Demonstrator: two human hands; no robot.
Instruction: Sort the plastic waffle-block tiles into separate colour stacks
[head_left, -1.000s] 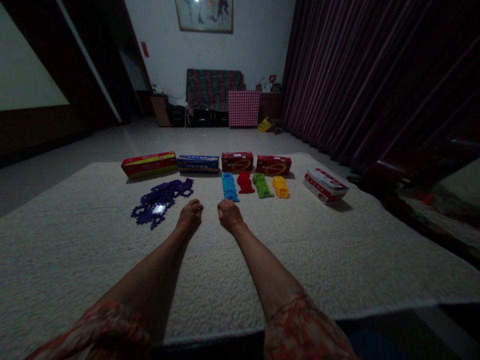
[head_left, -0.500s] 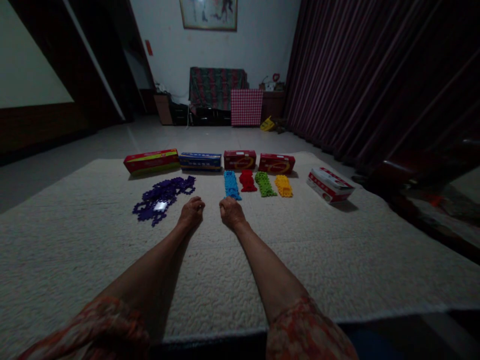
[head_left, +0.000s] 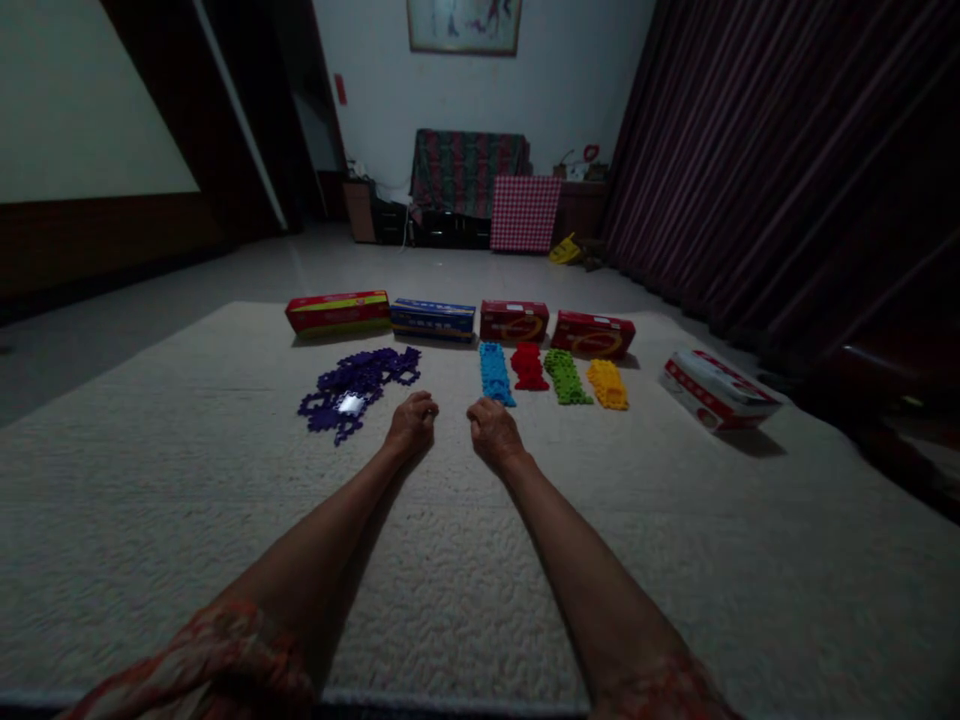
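Note:
My left hand [head_left: 413,424] rests on the pale quilted cover as a loose fist, just right of a heap of purple interlocking plastic pieces [head_left: 352,388]. Curled the same way, my right hand [head_left: 493,430] lies a short gap to its right, close to the near end of a row of blue plastic pieces [head_left: 494,372]. Nothing shows in either fist. Beside the blue pieces are red pieces [head_left: 529,367], green pieces [head_left: 566,377] and yellow pieces [head_left: 608,385], each colour in its own group.
Behind the pieces stand a red and yellow box [head_left: 337,314], a blue box [head_left: 433,320] and two dark red boxes [head_left: 514,322]. A white and red box [head_left: 718,390] sits at the right. The quilted cover [head_left: 450,580] spreads beneath everything.
The view has turned a little to the left, so everything appears farther right. Both hands stay closed in about the same place beside the pieces.

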